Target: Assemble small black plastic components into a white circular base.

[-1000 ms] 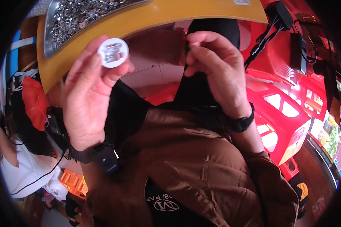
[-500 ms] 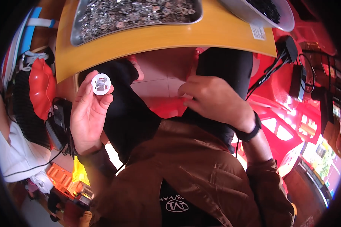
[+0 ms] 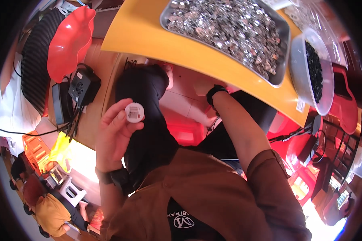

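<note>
- White disc (image 3: 134, 113): it stays raised over the left thigh, pinched by the fingers of the left hand (image 3: 114, 134).
- The view has swung, so the desk (image 3: 136, 28) shows its metal tray (image 3: 284, 52) and translucent bowl (image 3: 299, 62) more fully.
- The right hand (image 3: 204, 87) has gone forward toward the desk's near edge, well apart from the disc, which seems to leave the disc to the left hand alone; I cannot tell whether its fingers are spread or pressed together.
- Counted: one desk, one tray, one bowl, two hands, one disc.
- Shiny metal pieces (image 3: 225, 28) in the tray and black pieces (image 3: 315, 72) in the bowl: too many to count.
</note>
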Motion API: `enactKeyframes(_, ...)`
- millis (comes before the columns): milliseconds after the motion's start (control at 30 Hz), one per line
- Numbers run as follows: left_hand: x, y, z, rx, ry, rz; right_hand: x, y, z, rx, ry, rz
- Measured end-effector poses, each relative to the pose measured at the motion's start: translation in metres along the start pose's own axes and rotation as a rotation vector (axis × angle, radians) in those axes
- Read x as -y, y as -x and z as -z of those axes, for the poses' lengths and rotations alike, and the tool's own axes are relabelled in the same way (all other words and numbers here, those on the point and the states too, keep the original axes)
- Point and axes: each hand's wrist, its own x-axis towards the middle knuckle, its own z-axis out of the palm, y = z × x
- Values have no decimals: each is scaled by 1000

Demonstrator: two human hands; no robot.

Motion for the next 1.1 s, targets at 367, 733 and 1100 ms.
enactKeyframes(367, 21, -47, 26, 150, 172, -163, -15, -140, 4, -48, -77, 129)
enactKeyframes(733, 13, -63, 30, 356, 399, 36, -20, -251, 57, -358, -220, 134)
enactKeyframes(1100, 12, -78, 29, 515, 447, 128, 47, -326, 64, -598, -501, 135)
